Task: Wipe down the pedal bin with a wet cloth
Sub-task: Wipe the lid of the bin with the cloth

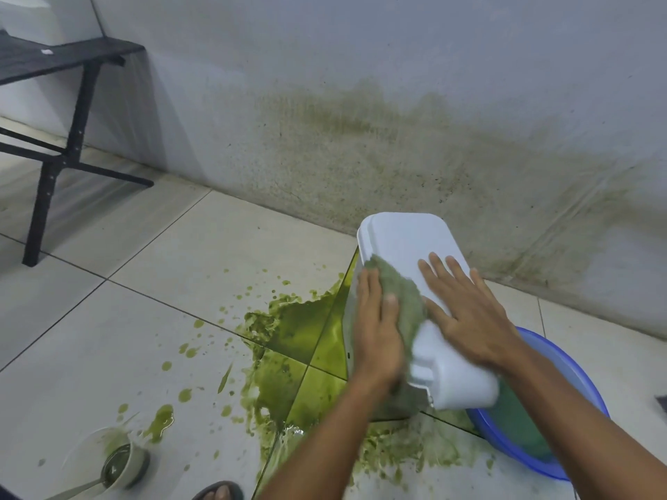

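Note:
The white pedal bin [408, 240] stands on the tiled floor by the wall, its lid closed and tilted toward me. A green-stained wet cloth [404, 297] lies over the left part of the lid and hangs down the bin's left side. My left hand [377, 326] presses the cloth against the bin's left edge, thumb on top of the cloth. My right hand [465, 312] rests flat on the lid with fingers spread, holding nothing. The bin's lower body and pedal are hidden behind my arms.
A large green liquid spill [299, 355] covers the tiles left of and in front of the bin. A blue basin [581, 391] with water sits at the right. A cup with a spoon [122, 463] lies at lower left. A black bench [72, 102] stands at far left. The wall behind is stained green.

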The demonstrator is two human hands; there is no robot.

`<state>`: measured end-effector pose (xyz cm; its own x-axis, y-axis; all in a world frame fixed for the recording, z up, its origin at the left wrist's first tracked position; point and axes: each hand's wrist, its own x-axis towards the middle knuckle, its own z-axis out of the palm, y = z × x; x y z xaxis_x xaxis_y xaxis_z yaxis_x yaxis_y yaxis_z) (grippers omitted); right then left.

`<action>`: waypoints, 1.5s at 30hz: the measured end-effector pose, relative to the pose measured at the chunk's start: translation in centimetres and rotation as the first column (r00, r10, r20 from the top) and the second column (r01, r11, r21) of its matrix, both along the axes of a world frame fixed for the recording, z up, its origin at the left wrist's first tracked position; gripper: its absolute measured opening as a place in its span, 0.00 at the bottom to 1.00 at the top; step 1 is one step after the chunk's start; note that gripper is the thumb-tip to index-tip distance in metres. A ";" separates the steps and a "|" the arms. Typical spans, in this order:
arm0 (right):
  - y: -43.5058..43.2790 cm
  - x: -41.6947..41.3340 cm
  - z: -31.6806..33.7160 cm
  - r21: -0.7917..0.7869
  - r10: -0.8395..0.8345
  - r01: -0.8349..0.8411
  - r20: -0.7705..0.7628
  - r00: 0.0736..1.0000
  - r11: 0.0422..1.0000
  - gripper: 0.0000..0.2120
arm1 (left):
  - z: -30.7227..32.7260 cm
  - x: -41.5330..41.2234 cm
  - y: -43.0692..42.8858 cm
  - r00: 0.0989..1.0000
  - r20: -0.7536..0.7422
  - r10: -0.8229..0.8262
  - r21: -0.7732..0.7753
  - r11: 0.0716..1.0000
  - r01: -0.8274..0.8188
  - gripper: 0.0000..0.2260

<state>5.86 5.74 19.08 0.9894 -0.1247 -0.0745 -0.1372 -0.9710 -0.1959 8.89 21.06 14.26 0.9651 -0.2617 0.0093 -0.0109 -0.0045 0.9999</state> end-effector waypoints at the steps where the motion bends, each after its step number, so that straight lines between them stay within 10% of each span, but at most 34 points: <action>1: 0.0 0.0 0.0 0.001 0.002 -0.002 -0.003 1.000 1.000 0.34 | 0.0 2.9 0.0 0.998 -0.008 -0.069 0.064 0.996 0.069 0.23; 17: 0.3 0.0 0.1 0.002 -0.010 0.010 0.026 1.000 1.000 0.39 | 1.7 -0.9 0.6 0.981 0.143 -0.129 0.246 0.965 0.091 0.27; 22: 0.5 -0.3 0.5 0.091 -0.029 0.022 0.086 0.996 0.996 0.34 | 3.0 13.0 -2.7 0.932 0.122 -0.340 0.591 0.780 0.207 0.28; 27: 1.3 -1.3 0.2 0.306 -0.379 0.274 0.368 0.849 0.912 0.22 | 5.2 13.5 -5.5 0.780 0.192 -0.596 0.919 0.389 0.071 0.27; 31: 1.4 -2.0 -0.3 0.145 -0.327 0.301 0.582 0.745 0.942 0.05 | 4.8 8.2 -3.6 0.534 0.278 -0.799 0.928 0.367 0.067 0.26; 37: 4.7 -2.6 -0.4 0.061 -0.370 0.402 0.534 0.760 0.914 0.03 | 5.7 14.3 -8.0 0.688 0.137 -0.713 0.964 0.255 0.072 0.29; 39: 6.5 -3.1 -1.1 0.076 -0.351 0.364 0.507 0.787 0.928 0.18 | 5.9 13.5 -10.8 0.692 0.130 -0.710 0.971 0.233 0.057 0.29; 45: 7.2 -3.6 -3.0 0.081 -0.174 0.158 0.611 0.772 0.984 0.19 | 5.4 10.4 -9.7 0.330 0.218 -0.919 0.927 0.300 0.224 0.26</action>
